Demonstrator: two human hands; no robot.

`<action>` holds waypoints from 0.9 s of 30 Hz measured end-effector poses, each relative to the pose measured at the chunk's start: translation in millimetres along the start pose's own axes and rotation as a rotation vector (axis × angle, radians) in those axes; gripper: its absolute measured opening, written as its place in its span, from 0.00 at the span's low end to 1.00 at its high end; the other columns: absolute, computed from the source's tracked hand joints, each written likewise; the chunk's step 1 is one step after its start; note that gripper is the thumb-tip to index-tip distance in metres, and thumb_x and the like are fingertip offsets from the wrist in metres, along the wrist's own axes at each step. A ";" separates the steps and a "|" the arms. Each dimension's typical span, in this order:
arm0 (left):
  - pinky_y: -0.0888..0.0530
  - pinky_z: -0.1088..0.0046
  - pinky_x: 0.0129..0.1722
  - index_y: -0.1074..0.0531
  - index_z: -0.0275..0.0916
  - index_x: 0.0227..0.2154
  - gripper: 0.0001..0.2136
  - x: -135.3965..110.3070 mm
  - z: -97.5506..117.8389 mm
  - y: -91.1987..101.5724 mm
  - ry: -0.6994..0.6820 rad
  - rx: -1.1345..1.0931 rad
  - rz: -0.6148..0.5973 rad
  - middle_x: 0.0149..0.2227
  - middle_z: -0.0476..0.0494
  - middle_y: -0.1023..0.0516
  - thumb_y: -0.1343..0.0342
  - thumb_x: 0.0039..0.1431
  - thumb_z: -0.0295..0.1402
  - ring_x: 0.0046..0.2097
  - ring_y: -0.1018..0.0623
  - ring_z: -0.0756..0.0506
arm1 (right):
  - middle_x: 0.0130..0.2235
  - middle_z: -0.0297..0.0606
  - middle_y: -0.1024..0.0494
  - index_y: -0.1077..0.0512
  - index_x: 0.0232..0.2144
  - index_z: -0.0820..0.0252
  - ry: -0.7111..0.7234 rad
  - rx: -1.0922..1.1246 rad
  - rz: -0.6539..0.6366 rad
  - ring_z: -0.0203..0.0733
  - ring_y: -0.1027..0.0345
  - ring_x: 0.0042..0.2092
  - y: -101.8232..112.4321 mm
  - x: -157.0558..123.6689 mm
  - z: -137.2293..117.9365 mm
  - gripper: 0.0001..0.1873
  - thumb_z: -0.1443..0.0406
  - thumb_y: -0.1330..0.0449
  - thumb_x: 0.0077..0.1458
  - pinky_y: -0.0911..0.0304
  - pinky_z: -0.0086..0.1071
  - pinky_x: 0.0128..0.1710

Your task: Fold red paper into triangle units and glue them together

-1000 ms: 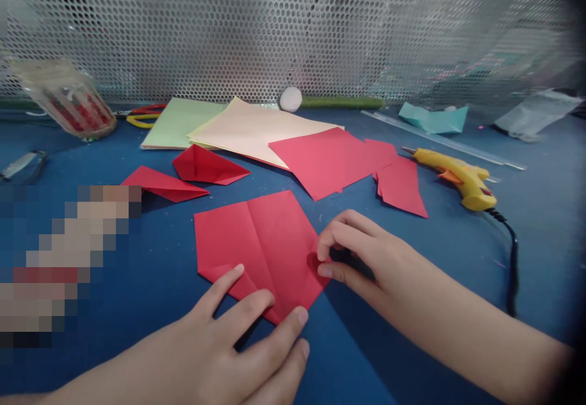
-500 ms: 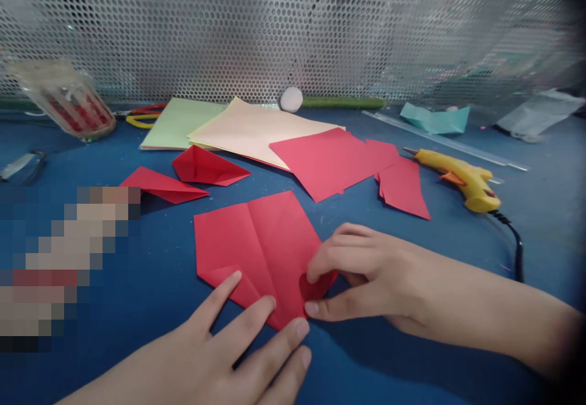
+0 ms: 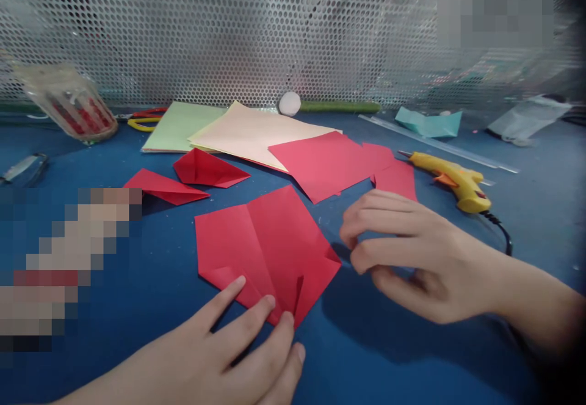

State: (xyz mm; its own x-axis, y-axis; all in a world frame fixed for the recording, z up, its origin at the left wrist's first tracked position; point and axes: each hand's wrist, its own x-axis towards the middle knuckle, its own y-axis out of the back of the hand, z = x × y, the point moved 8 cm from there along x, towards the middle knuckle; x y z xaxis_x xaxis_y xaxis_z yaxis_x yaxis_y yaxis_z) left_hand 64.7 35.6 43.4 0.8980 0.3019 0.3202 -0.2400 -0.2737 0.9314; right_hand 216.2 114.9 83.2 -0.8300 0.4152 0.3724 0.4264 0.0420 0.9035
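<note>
A creased red paper sheet (image 3: 274, 246) lies in front of me, its lower edges partly folded inward. The fingers of my left hand (image 3: 247, 350) are spread, their tips resting on the sheet's lower left edge and near corner. Just right of the sheet, my right hand (image 3: 412, 252) hovers apart from it. Its fingers are loosely curled together, with nothing visible in them. Two folded red paper pieces, one pocket-shaped (image 3: 210, 170) and one flatter (image 3: 167, 188), lie beyond the sheet on the left.
Behind are red sheets (image 3: 320, 164), cream paper (image 3: 256, 133) and green paper (image 3: 183, 124). A yellow glue gun (image 3: 451, 179) with a cord lies right. A jar (image 3: 75, 106) and scissors (image 3: 141, 123) stand left, before a perforated metal panel (image 3: 229, 33). A blurred-out arm (image 3: 55, 271) reaches in from the left.
My right hand has let go of the sheet's right edge and moved right and up, its fingers curling. The right fold now shows uncovered. My left hand stays almost in place.
</note>
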 end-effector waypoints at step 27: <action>0.26 0.65 0.50 0.24 0.46 0.52 0.14 3.6 -2.0 -4.5 0.025 -0.017 -0.011 0.54 0.52 0.20 0.54 0.74 0.32 0.50 0.24 0.43 | 0.49 0.46 0.20 0.23 0.50 0.63 0.096 -0.070 -0.161 0.48 0.25 0.50 -29.9 1.5 -7.8 0.16 0.62 0.48 0.72 0.31 0.43 0.51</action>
State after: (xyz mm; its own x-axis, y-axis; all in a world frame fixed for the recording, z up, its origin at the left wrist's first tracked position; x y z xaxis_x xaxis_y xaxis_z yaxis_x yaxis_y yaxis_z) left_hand 68.3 39.8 40.7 0.8911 0.3278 0.3137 -0.2364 -0.2547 0.9377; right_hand 199.4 107.2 58.3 -0.9175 0.3193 0.2371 0.2617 0.0359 0.9645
